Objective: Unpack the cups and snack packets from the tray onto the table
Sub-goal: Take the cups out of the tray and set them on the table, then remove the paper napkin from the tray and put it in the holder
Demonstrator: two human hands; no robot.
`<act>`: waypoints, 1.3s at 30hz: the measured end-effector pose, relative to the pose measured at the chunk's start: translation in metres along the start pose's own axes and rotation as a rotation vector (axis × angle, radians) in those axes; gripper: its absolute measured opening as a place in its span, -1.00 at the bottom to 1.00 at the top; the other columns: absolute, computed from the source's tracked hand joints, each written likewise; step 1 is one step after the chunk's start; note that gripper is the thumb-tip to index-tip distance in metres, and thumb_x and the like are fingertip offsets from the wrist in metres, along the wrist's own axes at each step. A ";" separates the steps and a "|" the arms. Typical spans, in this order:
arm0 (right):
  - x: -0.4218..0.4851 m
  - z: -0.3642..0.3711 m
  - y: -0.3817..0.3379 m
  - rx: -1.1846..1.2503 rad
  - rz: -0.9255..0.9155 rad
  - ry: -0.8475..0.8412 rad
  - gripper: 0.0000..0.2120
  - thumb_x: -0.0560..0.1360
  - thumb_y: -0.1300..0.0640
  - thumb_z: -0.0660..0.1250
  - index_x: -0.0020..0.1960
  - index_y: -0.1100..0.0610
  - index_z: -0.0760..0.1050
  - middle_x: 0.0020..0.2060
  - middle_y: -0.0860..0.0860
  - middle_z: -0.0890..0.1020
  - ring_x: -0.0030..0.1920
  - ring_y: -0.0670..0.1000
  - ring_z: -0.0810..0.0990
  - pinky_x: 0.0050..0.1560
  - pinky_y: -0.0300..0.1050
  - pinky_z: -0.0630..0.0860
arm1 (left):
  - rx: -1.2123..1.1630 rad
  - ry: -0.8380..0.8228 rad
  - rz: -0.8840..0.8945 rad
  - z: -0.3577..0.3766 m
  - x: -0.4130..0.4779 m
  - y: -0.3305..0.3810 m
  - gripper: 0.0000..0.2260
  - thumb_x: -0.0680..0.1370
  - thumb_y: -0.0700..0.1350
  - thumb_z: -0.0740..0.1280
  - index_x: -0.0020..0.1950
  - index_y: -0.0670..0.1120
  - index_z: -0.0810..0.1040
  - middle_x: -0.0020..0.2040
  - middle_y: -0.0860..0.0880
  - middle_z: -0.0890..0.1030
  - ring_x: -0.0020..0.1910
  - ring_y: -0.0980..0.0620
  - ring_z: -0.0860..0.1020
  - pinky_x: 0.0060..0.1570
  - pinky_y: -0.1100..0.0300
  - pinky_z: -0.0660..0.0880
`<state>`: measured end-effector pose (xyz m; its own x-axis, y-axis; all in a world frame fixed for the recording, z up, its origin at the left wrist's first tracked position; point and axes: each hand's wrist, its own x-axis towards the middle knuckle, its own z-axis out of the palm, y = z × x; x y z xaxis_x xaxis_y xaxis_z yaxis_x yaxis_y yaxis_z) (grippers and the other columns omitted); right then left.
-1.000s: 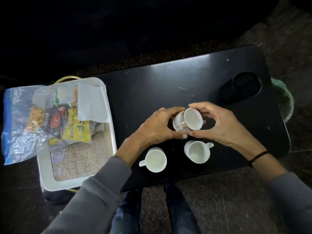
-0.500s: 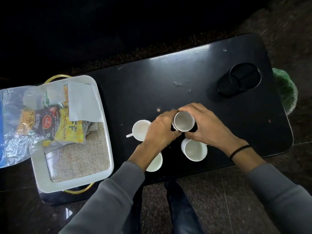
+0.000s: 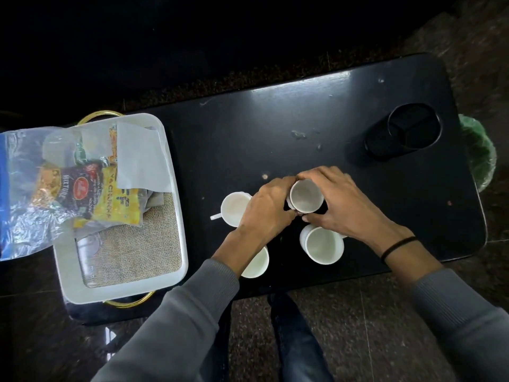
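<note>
Seen from above, both hands closed around one white cup [image 3: 304,195] on the black table [image 3: 275,119]: the left hand [image 3: 265,208] wrapped its left side, the right hand [image 3: 338,199] its right, fingertips nearly meeting at the near wall. The cup stood mouth up; whether its base touched the table could not be told.

Three more white cups stood upright close by. One [image 3: 234,208], handle pointing left, sat just left of the left hand. Another [image 3: 257,264] lay partly hidden under the left wrist near the table's front edge. A third [image 3: 322,245] sat just below the right hand.

The white tray [image 3: 68,277], with gold handles, rested at the table's left end. The snack packets [image 3: 82,194], dark and yellow, lay piled in its far half inside clear plastic wrap [image 3: 22,202] that spilled over the left rim. A woven mat [image 3: 137,249] lined the tray.

A black holder [image 3: 402,136] sat at the table's far right.
</note>
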<state>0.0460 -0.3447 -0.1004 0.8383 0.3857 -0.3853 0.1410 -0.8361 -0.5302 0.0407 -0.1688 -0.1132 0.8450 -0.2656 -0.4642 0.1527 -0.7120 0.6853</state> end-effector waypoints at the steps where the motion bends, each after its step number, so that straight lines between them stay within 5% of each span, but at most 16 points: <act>1: 0.001 -0.002 -0.003 -0.031 0.010 -0.012 -0.21 0.32 -0.02 0.63 0.46 0.04 0.38 0.33 -0.04 0.50 0.33 0.06 0.41 0.34 0.00 0.31 | -0.005 0.005 -0.003 -0.002 -0.001 0.001 -0.49 0.45 -0.10 0.54 0.38 -0.02 0.50 0.20 -0.04 0.62 0.14 -0.05 0.60 0.07 -0.05 0.59; 5: 0.003 -0.011 -0.015 -0.079 -0.001 -0.002 -0.20 0.35 -0.11 0.59 0.49 0.03 0.34 0.37 -0.04 0.49 0.36 0.06 0.38 0.33 0.00 0.27 | 0.013 0.050 0.012 -0.009 -0.005 0.007 -0.44 0.41 -0.12 0.56 0.38 -0.03 0.49 0.22 -0.03 0.61 0.17 -0.04 0.59 0.12 -0.03 0.56; 16: 0.018 -0.024 -0.072 -0.024 -0.051 0.054 -0.44 0.49 0.10 0.45 0.45 0.05 0.39 0.35 0.00 0.53 0.35 0.07 0.42 0.31 -0.09 0.29 | 0.002 0.223 0.002 -0.048 -0.028 -0.001 -0.49 0.47 -0.23 0.47 0.41 -0.07 0.48 0.29 0.00 0.60 0.26 -0.01 0.57 0.11 0.07 0.57; 24: 0.063 -0.001 -0.143 0.016 -0.134 0.056 -0.51 0.55 0.04 0.41 0.44 -0.01 0.39 0.35 -0.06 0.54 0.37 0.01 0.47 0.32 0.04 0.50 | -0.079 0.377 -0.059 -0.099 -0.053 -0.051 -0.53 0.47 -0.27 0.43 0.37 -0.05 0.51 0.25 0.01 0.62 0.15 0.03 0.61 0.00 -0.02 0.62; 31: 0.119 0.035 -0.204 -0.002 -0.217 0.014 -0.60 0.54 -0.03 0.40 0.34 -0.02 0.41 0.27 -0.08 0.55 0.27 -0.04 0.50 0.10 -0.16 0.45 | 0.353 0.484 -0.172 -0.155 -0.062 -0.117 -0.60 0.54 -0.14 0.41 0.37 -0.06 0.48 0.24 -0.05 0.57 0.27 -0.08 0.48 0.07 0.00 0.53; 34: 0.140 0.049 -0.226 -0.016 -0.233 -0.052 -0.56 0.56 -0.05 0.37 0.39 0.02 0.37 0.36 -0.05 0.52 0.31 0.00 0.51 0.19 -0.03 0.55 | 0.474 0.526 -0.291 -0.174 -0.061 -0.141 -0.48 0.55 0.00 0.43 0.45 -0.09 0.37 0.39 -0.08 0.47 0.36 -0.11 0.39 0.29 0.05 0.38; 39: 0.153 0.066 -0.246 -0.057 -0.192 -0.155 -0.43 0.57 -0.03 0.34 0.48 0.11 0.23 0.38 0.09 0.50 0.32 0.13 0.54 0.18 0.14 0.58 | 0.518 0.461 -0.433 -0.186 -0.055 -0.159 -0.39 0.55 0.18 0.38 0.43 -0.15 0.28 0.32 -0.11 0.43 0.32 -0.11 0.42 0.28 0.03 0.37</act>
<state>0.1047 -0.0547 -0.0785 0.7033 0.5913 -0.3946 0.3236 -0.7605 -0.5629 0.0650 0.0801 -0.0922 0.9087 0.3153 -0.2735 0.3528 -0.9304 0.0997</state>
